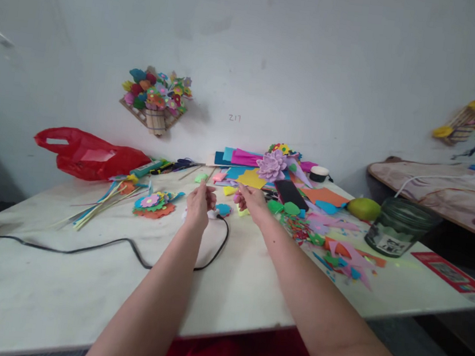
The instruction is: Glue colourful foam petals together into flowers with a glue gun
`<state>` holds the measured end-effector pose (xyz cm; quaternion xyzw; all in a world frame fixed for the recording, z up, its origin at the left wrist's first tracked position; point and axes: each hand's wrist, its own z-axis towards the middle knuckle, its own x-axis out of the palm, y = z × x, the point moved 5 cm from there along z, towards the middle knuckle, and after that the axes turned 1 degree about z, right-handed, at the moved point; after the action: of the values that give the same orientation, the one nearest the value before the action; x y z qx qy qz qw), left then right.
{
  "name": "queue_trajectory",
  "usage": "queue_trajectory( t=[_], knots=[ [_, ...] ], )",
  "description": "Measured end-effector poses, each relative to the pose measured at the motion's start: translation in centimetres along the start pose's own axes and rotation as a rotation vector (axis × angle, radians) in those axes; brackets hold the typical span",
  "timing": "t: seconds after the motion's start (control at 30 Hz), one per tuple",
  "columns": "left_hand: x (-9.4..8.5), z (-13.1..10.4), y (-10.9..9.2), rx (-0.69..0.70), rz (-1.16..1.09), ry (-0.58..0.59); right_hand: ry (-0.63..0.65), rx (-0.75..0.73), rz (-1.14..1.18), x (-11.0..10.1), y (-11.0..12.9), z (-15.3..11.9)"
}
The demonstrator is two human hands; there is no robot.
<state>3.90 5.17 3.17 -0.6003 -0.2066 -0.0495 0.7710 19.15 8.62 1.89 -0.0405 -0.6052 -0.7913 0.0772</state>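
Facing wall-written "217": left hand, right hand with pink piece.

Pale room with handwriting and flower decorations on its wall
A plain grey-white wall fills the upper frame — faint smudges and small dark handwritten "217" near its middle — above a whitish, smooth-topped table; a second, brown-patterned table stands at right, over dark grey floor.

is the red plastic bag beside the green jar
No, the red bag lies on the table's left side, the jar stands on the right.
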Motion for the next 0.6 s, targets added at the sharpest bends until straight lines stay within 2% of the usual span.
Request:
queue_trajectory(
  t=[0.17,0.33,0.43,0.53,0.6],
  knots=[
    [-0.7,1.1,-0.9,-0.054,0.084,-0.129,0.021,0.012,-0.05,0.3,-0.1,0.0],
    [-1.6,2.0,-1.9,0.011,0.306,-0.182,0.021,0.044,-0.03,0.3,0.0,-0.1],
    [-2.9,2.3,-2.2,0.107,0.492,-0.169,0.026,0.043,-0.041,0.3,0.0,-0.2],
    [-4.2,2.1,-2.5,0.193,0.739,-0.227,0.047,0.006,-0.092,0.5,0.1,-0.3],
    [-4.6,1.9,-2.6,0.197,0.919,-0.263,0.061,-0.009,-0.122,0.7,0.0,-0.5]
  ],
)
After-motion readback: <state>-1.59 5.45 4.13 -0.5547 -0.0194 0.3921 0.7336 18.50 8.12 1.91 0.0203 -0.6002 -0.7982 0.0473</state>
